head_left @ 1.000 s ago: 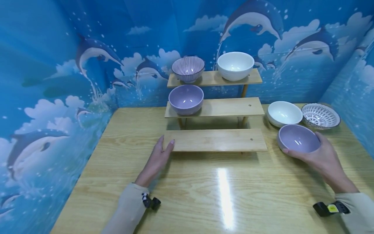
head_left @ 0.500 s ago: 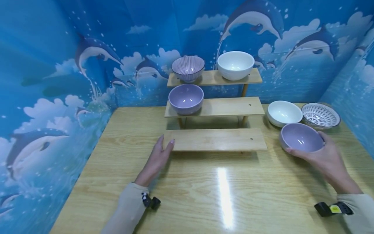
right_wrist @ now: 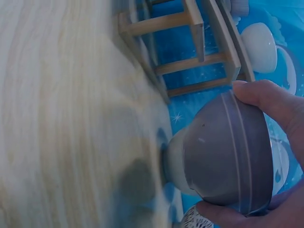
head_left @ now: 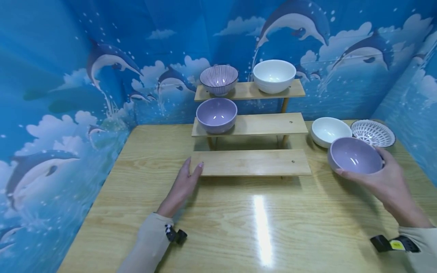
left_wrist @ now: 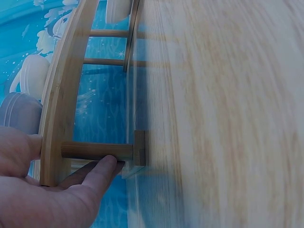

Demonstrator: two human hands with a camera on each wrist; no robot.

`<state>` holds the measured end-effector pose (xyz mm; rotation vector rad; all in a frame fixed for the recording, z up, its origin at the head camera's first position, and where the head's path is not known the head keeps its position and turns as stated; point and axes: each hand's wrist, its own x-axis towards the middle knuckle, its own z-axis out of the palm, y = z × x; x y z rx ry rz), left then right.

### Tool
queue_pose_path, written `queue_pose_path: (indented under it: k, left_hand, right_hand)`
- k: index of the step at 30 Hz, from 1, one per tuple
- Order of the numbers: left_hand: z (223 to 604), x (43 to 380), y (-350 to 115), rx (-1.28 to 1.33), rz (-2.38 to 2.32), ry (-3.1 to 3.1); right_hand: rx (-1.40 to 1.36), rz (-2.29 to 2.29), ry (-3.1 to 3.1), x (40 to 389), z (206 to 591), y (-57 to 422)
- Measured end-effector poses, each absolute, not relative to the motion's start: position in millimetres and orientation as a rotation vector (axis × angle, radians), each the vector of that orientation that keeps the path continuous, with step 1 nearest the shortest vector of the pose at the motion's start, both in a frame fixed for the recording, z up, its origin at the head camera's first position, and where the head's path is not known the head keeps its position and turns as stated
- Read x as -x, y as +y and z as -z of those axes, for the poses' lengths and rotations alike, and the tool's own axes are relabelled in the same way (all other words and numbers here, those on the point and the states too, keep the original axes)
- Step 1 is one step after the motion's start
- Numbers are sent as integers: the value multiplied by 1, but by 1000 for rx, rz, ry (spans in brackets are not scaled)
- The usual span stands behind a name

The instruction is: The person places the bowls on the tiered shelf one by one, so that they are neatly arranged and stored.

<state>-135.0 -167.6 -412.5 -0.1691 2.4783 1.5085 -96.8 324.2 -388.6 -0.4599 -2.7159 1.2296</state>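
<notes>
My right hand [head_left: 387,184] grips a plain purple bowl [head_left: 356,155] by its rim, thumb on the near side and fingers round the right side. In the right wrist view this bowl [right_wrist: 216,152] hangs clear of the tabletop. With thumb above and fingers below, my left hand [head_left: 181,185] holds the left end of the lowest board of a three-tier wooden shelf stand [head_left: 250,163]. The left wrist view shows a fingertip by a round leg [left_wrist: 97,150] of the stand. Another purple bowl [head_left: 217,115] sits on the middle tier, at the left.
On the top tier stand a striped purple bowl [head_left: 219,80] and a white bowl [head_left: 274,76]. Right of the stand, a white bowl [head_left: 330,132] and a black-and-white patterned bowl [head_left: 373,133] rest on the wooden table [head_left: 218,231]. Dolphin-print cloth [head_left: 164,45] lines the back and sides.
My right hand has lifted the purple bowl and carried it slightly right and up in the head view. My left hand stays at the board's end.
</notes>
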Motion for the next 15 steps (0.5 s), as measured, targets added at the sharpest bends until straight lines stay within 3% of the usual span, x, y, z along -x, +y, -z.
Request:
queue_pose_path:
  k: [15]
  left_hand:
    - [412, 135, -168, 150, -1505, 2477]
  right_hand:
    - [346, -1150, -2688, 102, 361, 304]
